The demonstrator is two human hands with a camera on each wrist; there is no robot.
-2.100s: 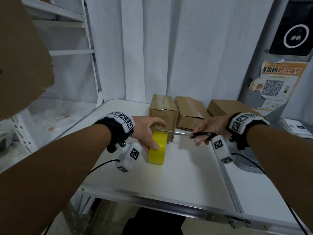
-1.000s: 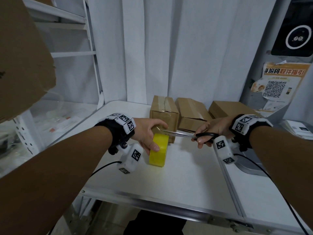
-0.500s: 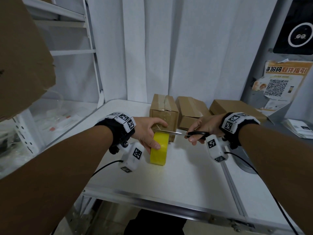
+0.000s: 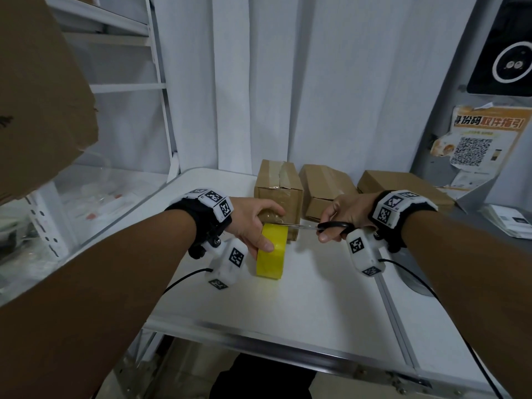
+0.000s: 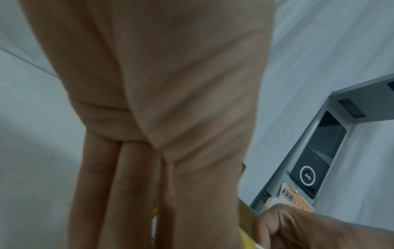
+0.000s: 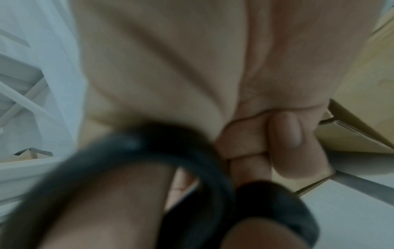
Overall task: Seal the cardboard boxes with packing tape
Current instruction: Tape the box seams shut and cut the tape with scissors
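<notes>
1. While the left hand (image 4: 250, 218) curled over the top of the yellow tape roll (image 4: 272, 250), thumb on its near face and fingers wrapped round the far side, the roll stood on edge on the white worktop (image 4: 302, 298), just in front of the nearest cardboard box (image 4: 277, 191).
2. The right hand (image 4: 342, 216) had its fingers through the black loops of the scissors (image 4: 319, 226), gripping them; in the right wrist view the handles filled the frame and the fingers were folded round them.
3. The relation that mattered: the scissors lay almost level, their long axis running from the right hand leftward, and the blade tips reached the top of the roll, beside the left fingers. How far apart the blades stood was too small to tell.
4. The tape strip itself was hard to make out; I judged it ran from the roll's top to the front of the nearest box, which already carried tape along its top seam.
5. The cut looked like the step in hand, and it belonged to the right hand, with the left only steadying the roll.
6. Two more boxes (image 4: 325, 188) sat further right on the worktop, apparently awaiting their turn.
7. The risk lay in the blade tips working so close to the left fingertips
</notes>
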